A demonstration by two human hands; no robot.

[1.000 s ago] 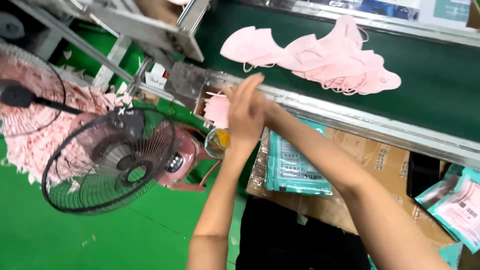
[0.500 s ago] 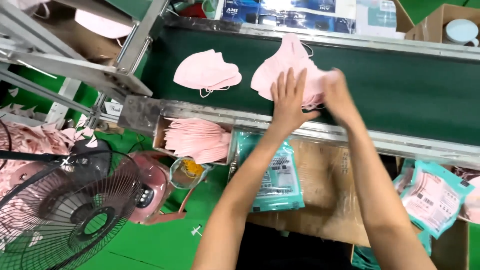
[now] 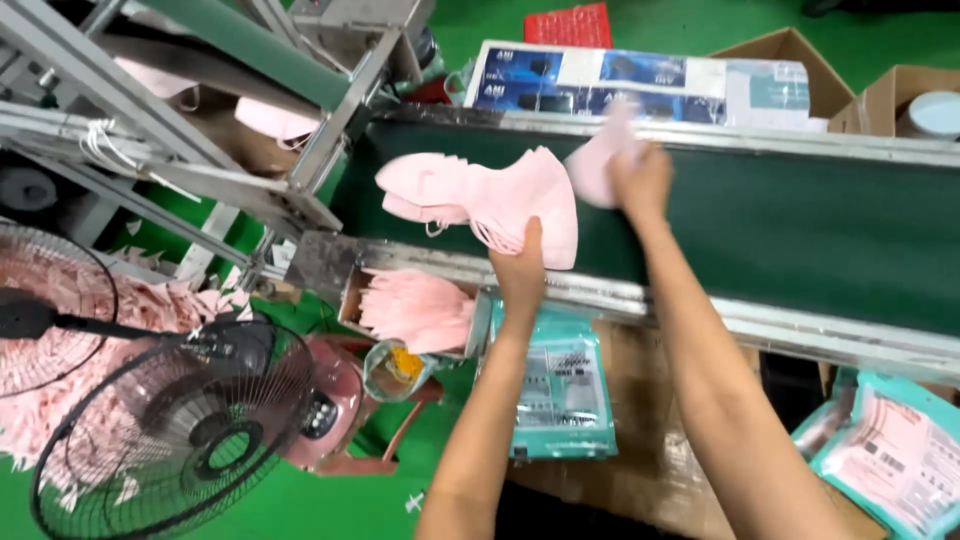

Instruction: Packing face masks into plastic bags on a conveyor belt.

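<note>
head cam | looks steeply down | close over conveyor belt (image 3: 800, 230) | single view

The masks (image 3: 480, 195) are light pink, and the belt (image 3: 800, 230) is dark green with a silver rim. The packets (image 3: 560, 390) are teal, the floor (image 3: 330, 500) is bright green, the fan (image 3: 170, 430) is black

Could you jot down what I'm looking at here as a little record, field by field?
Setting: green conveyor belt in a metal frame
Left hand: grips a stack of pink face masks lying on the belt
Right hand: holds a single pink mask, blurred
Below the belt: box of pink masks, teal pouches on cardboard
Lower left: two black fans, pile of pink scraps on the floor
Beyond the belt: cardboard boxes
</note>
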